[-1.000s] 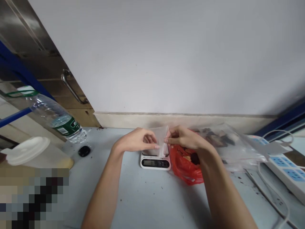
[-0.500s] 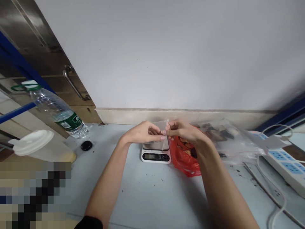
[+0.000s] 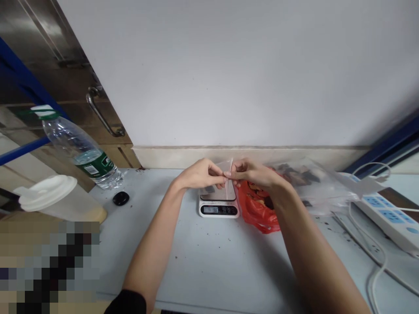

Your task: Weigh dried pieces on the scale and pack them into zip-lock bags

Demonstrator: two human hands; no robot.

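My left hand (image 3: 198, 174) and my right hand (image 3: 253, 175) meet above a small white kitchen scale (image 3: 218, 205) on a pale blue-grey table (image 3: 209, 257). Both pinch the top edge of a small clear zip bag (image 3: 228, 168), fingertips closed on it from either side. The bag hangs over the scale's steel platform; whether it touches the platform I cannot tell. A red plastic bag (image 3: 258, 209) with dark contents lies just right of the scale, under my right wrist.
A large clear plastic bag (image 3: 314, 187) with dark pieces lies to the right. Further right sit a white power strip (image 3: 386, 216) and cables. On the left stand a water bottle (image 3: 80, 150), a black cap (image 3: 121, 199) and a lidded white container (image 3: 55, 203).
Both hands rose slightly and drew closer together, still pinching the small clear bag. The bag now looks gathered narrower between the fingertips. The view shifted a little.
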